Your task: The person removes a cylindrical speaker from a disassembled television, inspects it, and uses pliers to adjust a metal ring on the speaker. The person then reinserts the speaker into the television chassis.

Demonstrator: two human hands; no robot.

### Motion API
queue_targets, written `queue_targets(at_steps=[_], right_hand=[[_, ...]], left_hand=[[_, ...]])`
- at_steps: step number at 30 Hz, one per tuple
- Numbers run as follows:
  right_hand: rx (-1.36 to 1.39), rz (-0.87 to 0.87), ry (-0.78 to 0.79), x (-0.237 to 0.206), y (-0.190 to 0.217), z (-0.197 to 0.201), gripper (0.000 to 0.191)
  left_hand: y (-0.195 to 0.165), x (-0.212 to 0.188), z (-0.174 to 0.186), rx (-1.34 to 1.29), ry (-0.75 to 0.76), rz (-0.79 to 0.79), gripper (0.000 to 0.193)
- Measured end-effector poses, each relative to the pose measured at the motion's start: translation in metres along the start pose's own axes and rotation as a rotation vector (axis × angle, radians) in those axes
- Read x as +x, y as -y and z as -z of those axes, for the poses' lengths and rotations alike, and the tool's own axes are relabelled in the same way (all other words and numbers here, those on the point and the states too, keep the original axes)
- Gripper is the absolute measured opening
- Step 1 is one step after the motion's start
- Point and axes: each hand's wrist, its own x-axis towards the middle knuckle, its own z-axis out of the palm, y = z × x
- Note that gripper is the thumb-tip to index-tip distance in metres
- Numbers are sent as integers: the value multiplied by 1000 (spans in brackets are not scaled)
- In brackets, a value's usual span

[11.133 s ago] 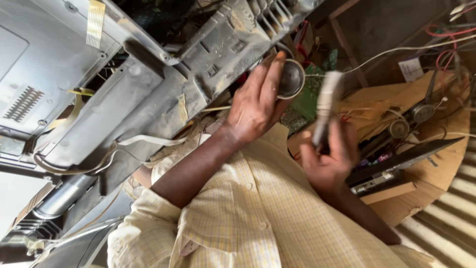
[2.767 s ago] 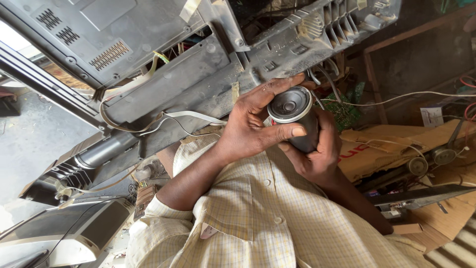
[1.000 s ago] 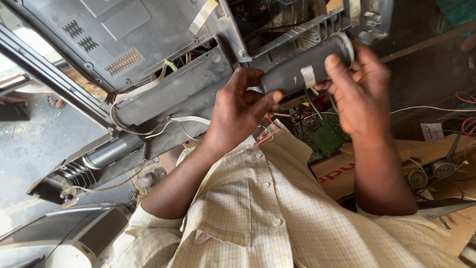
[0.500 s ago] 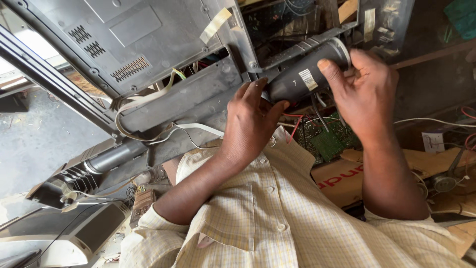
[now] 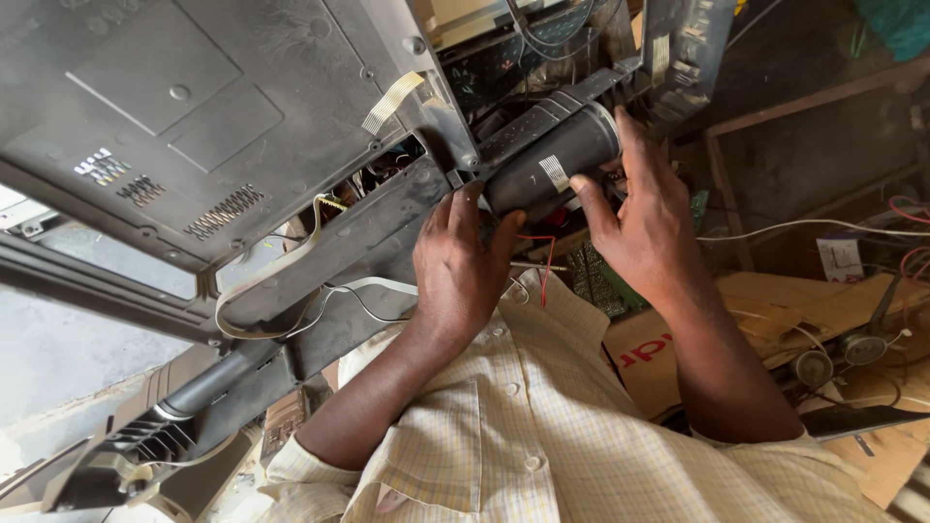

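Our left hand's fingers (image 5: 455,218) hide the black cylinder's (image 5: 552,169) near end; we cannot tell where its red wire (image 5: 544,261) joins.

A cylindrical speaker (image 5: 554,169) lay against the lower edge of an opened television back (image 5: 194,126), between the left hand (image 5: 460,266) at its near-left end and the right hand (image 5: 644,218) at its right. A circuit board (image 5: 593,283) sat just below them; cardboard (image 5: 765,320) lay further right.

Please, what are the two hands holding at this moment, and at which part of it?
Both hold one black cylindrical speaker. The right hand grips its outer end near the white label; the left hand supports its lower, inner end beside the grey television back panel.
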Motion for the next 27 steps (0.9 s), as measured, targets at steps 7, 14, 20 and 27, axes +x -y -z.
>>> queue_targets(at_steps=[7,14,20,27], right_hand=[[-29,9,-14,9,-20,-14,67],[-61,-1,-104,0,-30,-28,71],[54,-53,-131,-5,-34,-28,69],[149,-26,-164,-9,-43,-13,82]], left_hand=[[9,5,-6,97,-35,-122,51],[-9,20,-4,349,123,-193,73],[-37,64,-12,572,72,-431,84],[-68,96,-21,845,552,-398,92]])
